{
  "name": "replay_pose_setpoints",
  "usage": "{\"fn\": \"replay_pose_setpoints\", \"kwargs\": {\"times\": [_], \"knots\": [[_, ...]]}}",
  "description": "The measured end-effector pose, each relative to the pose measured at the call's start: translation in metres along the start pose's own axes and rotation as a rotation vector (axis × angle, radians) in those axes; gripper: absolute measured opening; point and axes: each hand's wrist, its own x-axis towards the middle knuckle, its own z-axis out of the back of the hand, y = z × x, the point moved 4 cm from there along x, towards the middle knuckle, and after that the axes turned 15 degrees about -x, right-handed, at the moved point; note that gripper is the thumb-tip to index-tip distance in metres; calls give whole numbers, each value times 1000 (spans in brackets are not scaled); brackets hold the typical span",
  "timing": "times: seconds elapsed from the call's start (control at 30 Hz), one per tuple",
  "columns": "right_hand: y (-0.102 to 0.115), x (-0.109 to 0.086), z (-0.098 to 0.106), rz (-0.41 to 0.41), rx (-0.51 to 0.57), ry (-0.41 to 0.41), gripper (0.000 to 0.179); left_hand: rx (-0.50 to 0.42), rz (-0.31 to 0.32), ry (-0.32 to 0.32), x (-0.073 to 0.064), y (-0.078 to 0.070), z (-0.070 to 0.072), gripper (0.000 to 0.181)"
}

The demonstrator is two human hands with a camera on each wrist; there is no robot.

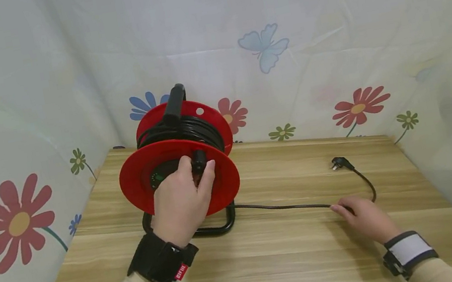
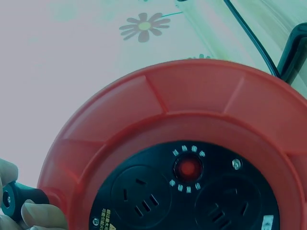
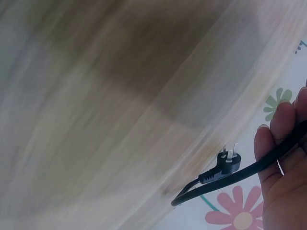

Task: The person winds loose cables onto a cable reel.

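A red cable reel (image 1: 136, 184) wound with black cable stands on its black frame, left of centre. My left hand (image 1: 179, 204) holds the black crank knob (image 1: 199, 159) on its front disc; the left wrist view shows the fingers and thumb around that knob (image 2: 29, 199). From the reel's base a length of black cable (image 1: 283, 207) runs right to my right hand (image 1: 367, 219), which holds it between thumb and fingers. Past that hand the cable bends back to a black plug (image 1: 341, 162) with metal prongs. In the right wrist view the cable (image 3: 240, 175) crosses the fingers.
The wood-grain table (image 1: 292, 260) carries the reel and plug. A printed curtain (image 1: 318, 44) with flowers and a butterfly hangs behind and on both sides. The reel's black carrying handle (image 1: 174, 103) rises at the top. Sockets and a red button (image 2: 188, 168) sit on its front panel.
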Motion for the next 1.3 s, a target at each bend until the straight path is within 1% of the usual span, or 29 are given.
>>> {"fn": "replay_pose_setpoints", "kwargs": {"times": [0.13, 0.27, 0.5, 0.6, 0.83, 1.07, 1.17, 1.3], "knots": [[6, 1, 0, 14, 12, -9, 34, 23, -7, 10, -1, -1, -7, 33], [10, 3, -3, 24, 21, -23, 34, 57, -30, 11, -2, -3, -13, 33], [11, 6, -9, 50, 33, -48, 33, 99, -69, 2, -3, -5, -19, 35], [11, 6, -10, 62, 31, -56, 34, 109, -74, 1, -4, -5, -20, 35], [16, 9, -12, 80, 38, -73, 33, 114, -67, 14, -6, -7, -25, 35], [23, 12, -13, 77, 50, -60, 31, 114, -41, 36, -9, -7, -31, 35], [25, 13, -13, 76, 57, -56, 31, 120, -39, 39, -10, -7, -33, 35], [28, 14, -13, 88, 54, -69, 28, 127, -48, 35, -10, -7, -35, 35]]}}
